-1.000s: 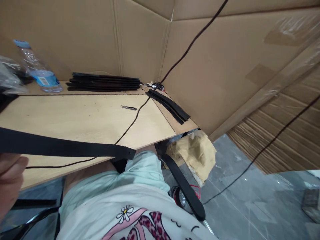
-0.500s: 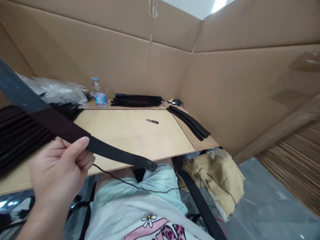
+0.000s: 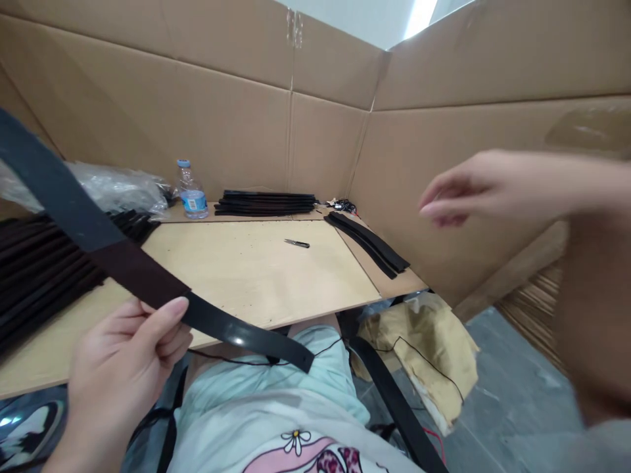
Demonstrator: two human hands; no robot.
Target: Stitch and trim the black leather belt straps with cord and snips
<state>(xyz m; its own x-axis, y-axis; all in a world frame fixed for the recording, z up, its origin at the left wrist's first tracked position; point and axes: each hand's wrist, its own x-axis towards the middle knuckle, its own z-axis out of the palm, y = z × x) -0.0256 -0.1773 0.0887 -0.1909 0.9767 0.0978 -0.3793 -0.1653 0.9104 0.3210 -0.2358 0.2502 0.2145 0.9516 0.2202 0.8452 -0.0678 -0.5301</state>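
Observation:
My left hand (image 3: 133, 355) is closed on a long, flat black strap (image 3: 231, 328), thumb on top at a seam in it. The strap's shiny grey-black part rises to the left edge, and its free end with a small hole hangs over my lap. A thin dark cord (image 3: 428, 361) runs from below the strap across my lap and over yellowish cloth. My right hand (image 3: 463, 190), blurred, is raised in front of the cardboard at the right. Its thumb and fingers are pressed together; whatever they may hold is too small to make out.
On the table (image 3: 256, 276) lie small thread snips (image 3: 296, 243). Black strips are piled at the left (image 3: 44, 282), at the back (image 3: 266, 202) and at the right (image 3: 369, 243). A water bottle (image 3: 193, 194) stands beside clear plastic bags (image 3: 113, 187). Cardboard walls (image 3: 197, 105) enclose the table.
My right hand has come into view at the right. My left hand has moved slightly down with the strap. The cord across my lap has shifted toward the strap's end.

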